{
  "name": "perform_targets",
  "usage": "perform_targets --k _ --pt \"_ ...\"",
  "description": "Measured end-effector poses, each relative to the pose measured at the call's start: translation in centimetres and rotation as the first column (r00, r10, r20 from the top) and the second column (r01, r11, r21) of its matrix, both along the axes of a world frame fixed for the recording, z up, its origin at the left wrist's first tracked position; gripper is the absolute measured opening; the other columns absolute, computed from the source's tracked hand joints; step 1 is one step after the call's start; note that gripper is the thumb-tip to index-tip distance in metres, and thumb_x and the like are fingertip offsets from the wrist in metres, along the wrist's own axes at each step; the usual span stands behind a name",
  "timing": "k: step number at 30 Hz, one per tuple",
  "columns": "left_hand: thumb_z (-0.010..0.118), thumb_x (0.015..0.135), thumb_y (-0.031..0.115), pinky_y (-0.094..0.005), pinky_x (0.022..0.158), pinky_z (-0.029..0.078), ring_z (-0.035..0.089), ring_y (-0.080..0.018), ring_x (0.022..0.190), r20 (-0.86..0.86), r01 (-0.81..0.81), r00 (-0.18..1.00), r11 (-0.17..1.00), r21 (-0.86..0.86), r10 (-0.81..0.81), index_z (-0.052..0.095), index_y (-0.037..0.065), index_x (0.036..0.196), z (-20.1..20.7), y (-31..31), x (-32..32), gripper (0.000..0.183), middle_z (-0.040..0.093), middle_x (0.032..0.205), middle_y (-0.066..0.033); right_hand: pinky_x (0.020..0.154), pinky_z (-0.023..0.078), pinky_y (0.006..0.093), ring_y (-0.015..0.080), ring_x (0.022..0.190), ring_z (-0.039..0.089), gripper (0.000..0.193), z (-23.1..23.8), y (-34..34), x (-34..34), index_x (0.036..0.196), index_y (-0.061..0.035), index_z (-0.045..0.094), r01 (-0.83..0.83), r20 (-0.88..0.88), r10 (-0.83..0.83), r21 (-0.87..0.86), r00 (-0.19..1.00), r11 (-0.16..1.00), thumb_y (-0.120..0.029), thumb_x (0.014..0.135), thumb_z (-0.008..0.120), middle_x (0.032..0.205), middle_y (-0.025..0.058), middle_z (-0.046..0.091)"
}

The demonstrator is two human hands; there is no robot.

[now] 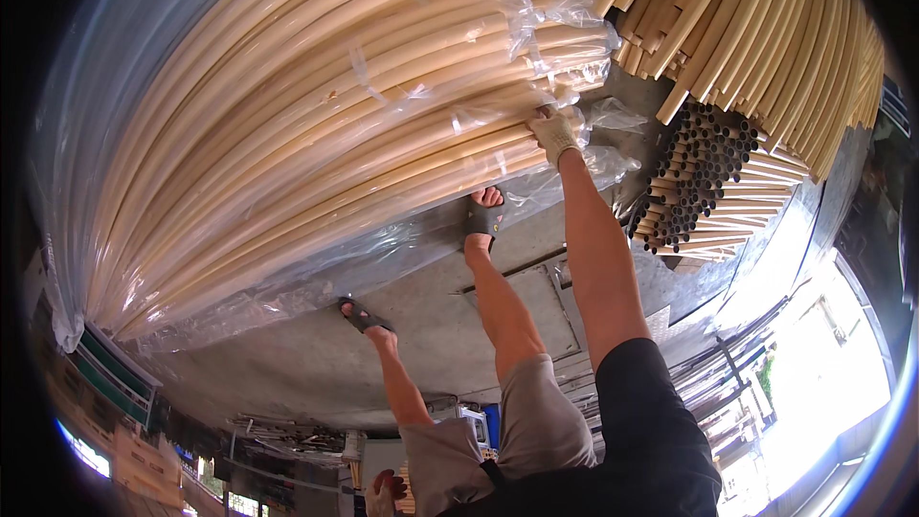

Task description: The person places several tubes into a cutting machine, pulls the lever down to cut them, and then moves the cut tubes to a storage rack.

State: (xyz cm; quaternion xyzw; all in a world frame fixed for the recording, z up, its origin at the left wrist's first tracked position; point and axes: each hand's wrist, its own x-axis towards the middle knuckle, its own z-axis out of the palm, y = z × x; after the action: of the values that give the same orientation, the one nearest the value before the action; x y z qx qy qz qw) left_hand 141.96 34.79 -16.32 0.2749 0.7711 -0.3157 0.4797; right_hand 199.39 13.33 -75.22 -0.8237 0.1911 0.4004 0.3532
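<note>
Film (613,161) is already covering the tube stack (316,144), loose tubes (795,48) right of it are lying bare, and the right hand (555,136) is resting half-curled at its right end, left hand (383,496) well apart, both grips unclear.

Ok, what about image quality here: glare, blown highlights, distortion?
Head view: the opening at lower right is largely blown out to white; glints streak the plastic wrap; fisheye bends the wrapped tubes into arcs; picture corners are black.

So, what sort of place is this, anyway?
Probably a workshop or warehouse that packs or stores tubing: a big plastic-wrapped bundle of long tan tubes fills the left, unwrapped tubes lie stacked at the right, and the grey floor looks industrial.
</note>
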Motion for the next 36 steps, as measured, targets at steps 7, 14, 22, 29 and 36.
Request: perform_targets --k 7,14,22,29,36 --pt "0.050 0.101 0.047 -0.0396 0.084 0.053 0.064 -0.0228 0.092 0.016 0.249 0.968 0.962 -0.112 -0.249 0.051 0.005 0.138 -1.8 -0.3 0.9 0.056 0.067 0.109 -0.0118 0.052 0.053 0.0264 0.0163 0.063 0.061 0.055 4.2 -0.9 -0.2 0.140 -0.0206 0.047 0.560 -0.385 -0.436 0.316 0.813 0.766 -0.015 0.089 0.066 0.093 0.0049 0.061" --pt "0.045 0.102 0.050 -0.0380 0.089 0.052 0.063 -0.0214 0.096 0.020 0.169 0.986 0.981 -0.091 -0.168 0.048 0.007 0.141 -1.6 -0.6 3.2 0.058 0.066 0.110 -0.0105 0.048 0.057 0.0314 0.0197 0.065 0.067 0.056 2.2 -1.8 0.7 0.137 -0.0054 0.041 0.423 -0.303 -0.331 0.321 0.893 0.847 -0.006 0.084 0.061 0.088 0.0078 0.060" --pt "0.069 0.093 0.032 -0.0337 0.070 0.057 0.068 -0.0253 0.085 0.017 -0.126 0.992 0.982 0.138 0.125 0.052 -0.006 0.130 -4.1 -1.9 0.5 0.056 0.067 0.100 -0.0171 0.041 0.041 0.0274 0.0132 0.054 0.056 0.053 1.1 -1.0 0.8 0.131 -0.0017 0.047 0.384 -0.350 -0.289 0.244 0.891 0.890 0.004 0.079 0.057 0.079 0.0069 0.056" --pt "0.068 0.093 0.031 -0.0342 0.071 0.058 0.068 -0.0238 0.081 0.023 -0.080 0.997 0.987 0.139 0.078 0.052 -0.007 0.129 -5.3 -3.7 1.8 0.055 0.067 0.097 -0.0163 0.082 0.051 0.0433 0.0412 0.089 0.064 0.040 -0.4 -1.0 -1.2 0.114 0.0020 0.061 -0.151 0.041 0.158 -0.126 0.987 0.980 -0.016 0.078 0.060 0.088 0.0221 0.066" --pt "0.066 0.094 0.031 -0.0344 0.072 0.059 0.069 -0.0235 0.080 0.043 -0.066 0.997 0.990 0.127 0.061 0.054 -0.007 0.126 -6.5 -2.2 2.7 0.051 0.067 0.096 -0.0161 0.086 0.051 0.0451 0.0382 0.092 0.067 0.030 3.9 0.8 2.4 0.101 -0.0009 0.069 -0.367 0.105 0.402 -0.251 0.909 0.896 -0.022 0.081 0.062 0.097 0.0246 0.069"
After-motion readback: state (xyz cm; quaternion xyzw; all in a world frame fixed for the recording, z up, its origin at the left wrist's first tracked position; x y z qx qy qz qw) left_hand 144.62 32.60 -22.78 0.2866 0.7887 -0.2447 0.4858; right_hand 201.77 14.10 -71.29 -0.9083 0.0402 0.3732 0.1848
